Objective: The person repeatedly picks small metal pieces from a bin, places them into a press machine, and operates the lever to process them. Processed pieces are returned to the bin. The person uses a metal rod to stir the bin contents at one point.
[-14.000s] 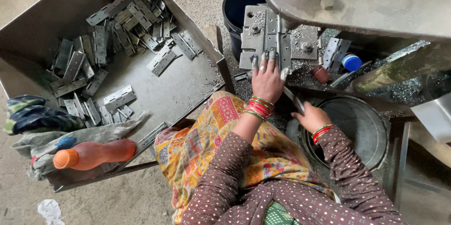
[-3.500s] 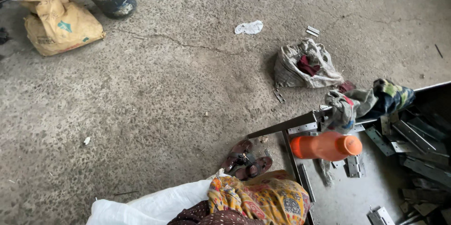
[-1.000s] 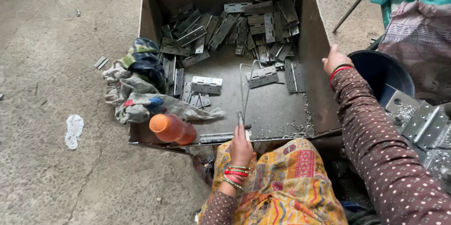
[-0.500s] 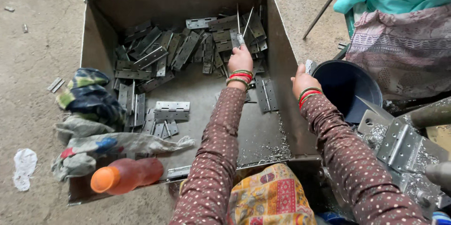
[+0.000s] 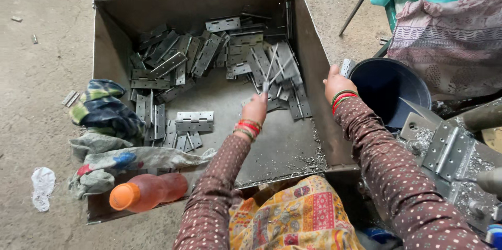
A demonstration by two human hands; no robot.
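My left hand (image 5: 255, 109) is closed around a few thin metal rods (image 5: 275, 70) that fan out over the pile of grey metal hinges (image 5: 209, 56) inside a large open steel bin (image 5: 204, 4). My right hand (image 5: 336, 83) rests on the bin's right wall, curled around a small metal piece (image 5: 347, 67), likely a hinge. Both wrists wear red and green bangles. An opened hinge (image 5: 194, 122) lies flat on the bin floor left of my left hand.
A dark blue bucket (image 5: 389, 90) stands right of the bin. Crumpled cloths (image 5: 104, 111) and an orange-capped bottle (image 5: 146, 192) lie at the bin's left front. Large hinges (image 5: 447, 150) sit on a machine table at right. Another person's clothing (image 5: 449, 36) shows at top right.
The view has swung slightly and come closer. My left hand pulled back from the far pile toward me, the rods still in it. My right hand stayed on the bin's right wall.
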